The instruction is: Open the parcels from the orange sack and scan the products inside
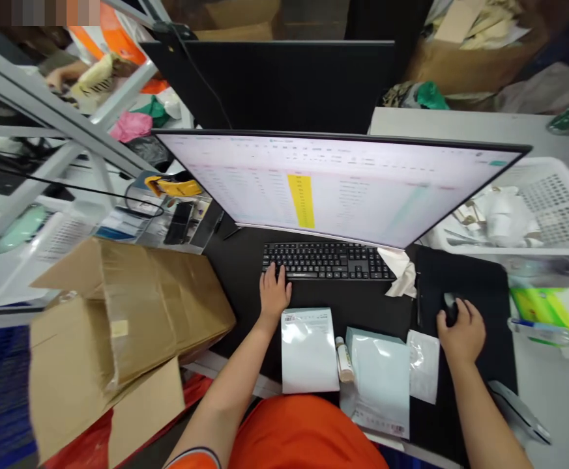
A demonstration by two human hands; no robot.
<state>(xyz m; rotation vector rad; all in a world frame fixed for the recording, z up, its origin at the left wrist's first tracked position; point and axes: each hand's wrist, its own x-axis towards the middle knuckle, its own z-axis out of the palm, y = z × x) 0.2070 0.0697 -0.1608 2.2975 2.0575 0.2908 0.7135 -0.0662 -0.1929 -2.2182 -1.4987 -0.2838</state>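
Observation:
My left hand (274, 291) rests with fingers stretched over the left end of a black keyboard (328, 261). My right hand (461, 331) is curled over a black mouse (451, 307) on the dark desk mat (372, 303). A wide curved monitor (343, 185) shows a spreadsheet with a yellow column. Between my arms lie two pale packages (309, 350) (380, 378), a small tube (345, 359) and a clear plastic bag (423, 365).
An open cardboard box (132, 312) stands at the left. A white basket (538, 215) with white items sits at the right, green packs (543, 306) below it. A crumpled tissue (400, 270) lies beside the keyboard. Another person's hand (59, 77) shows far left.

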